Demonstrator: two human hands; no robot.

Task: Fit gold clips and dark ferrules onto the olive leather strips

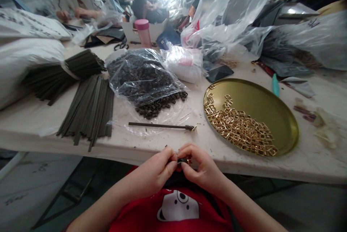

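Note:
Close to the table's front edge, my left hand [158, 168] and my right hand [202, 168] meet with fingertips pinched. Between them they hold a short piece of dark strap [183, 160] with a gold buckle [189, 160] at its right end, partly hidden by my fingers. Just beyond lies a finished-looking dark strap [157, 125] with a gold buckle on its right end. Small dark loops [159, 106] spill from a clear plastic bag [141, 73] behind it. Many gold buckles [241, 129] are heaped in a round gold tray [271, 109] to the right.
Loose dark strips [88, 109] and a tied bundle [65, 71] lie at left beside white sacks [29, 53]. Farther back are a pink cup [143, 33], scissors [120, 44], a phone [220, 73] and plastic bags [233, 8]. Another person's hands [81, 13] show at far left.

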